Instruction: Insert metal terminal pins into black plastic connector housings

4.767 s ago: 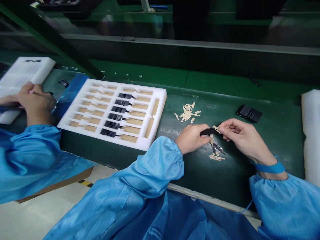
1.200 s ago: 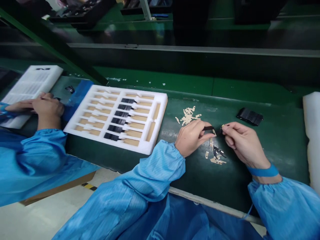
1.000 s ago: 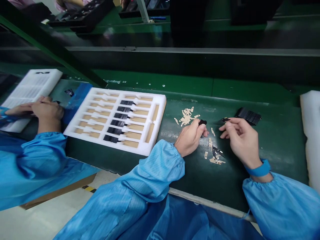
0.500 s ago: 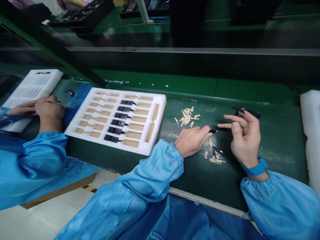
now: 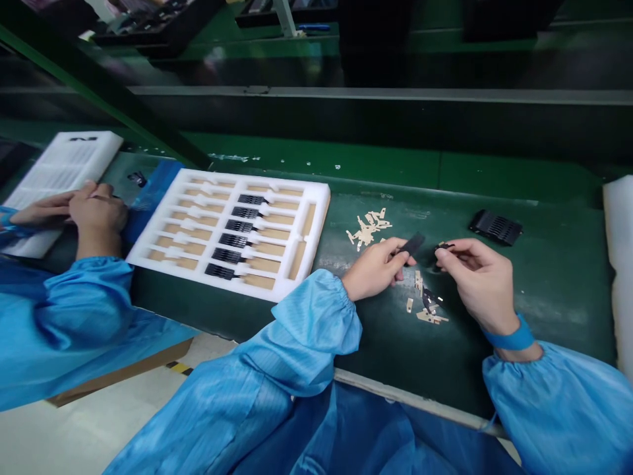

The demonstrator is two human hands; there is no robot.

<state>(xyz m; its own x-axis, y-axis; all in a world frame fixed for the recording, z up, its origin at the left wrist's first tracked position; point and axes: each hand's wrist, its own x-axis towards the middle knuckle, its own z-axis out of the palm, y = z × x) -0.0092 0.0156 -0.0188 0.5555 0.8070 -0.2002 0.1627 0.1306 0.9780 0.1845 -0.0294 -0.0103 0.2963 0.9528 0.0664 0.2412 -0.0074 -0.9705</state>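
Note:
My left hand (image 5: 376,267) is closed on a flat black piece (image 5: 413,244), pinched between thumb and fingers and sticking out to the upper right. Facing it, my right hand (image 5: 482,280) pinches a small black part (image 5: 444,247), its exact kind too small to tell. Below and between both hands lies a loose group of small beige tabs (image 5: 431,318), with a small black part (image 5: 430,300) among them. Another pile of beige tabs (image 5: 368,229) rests just beyond my left hand. Behind my right hand sits a stack of black slotted pieces (image 5: 496,227).
A white foam tray (image 5: 321,218) to the left holds several black slotted pieces in one column. At far left, a co-worker's hands (image 5: 96,214) are near another white foam block (image 5: 93,142) and a blue bag (image 5: 165,178). White foam (image 5: 624,251) stands at the right edge.
My right hand has come down from the black stack toward my left hand, its fingers now pinching a small black part. My left hand has turned, showing more of its black piece.

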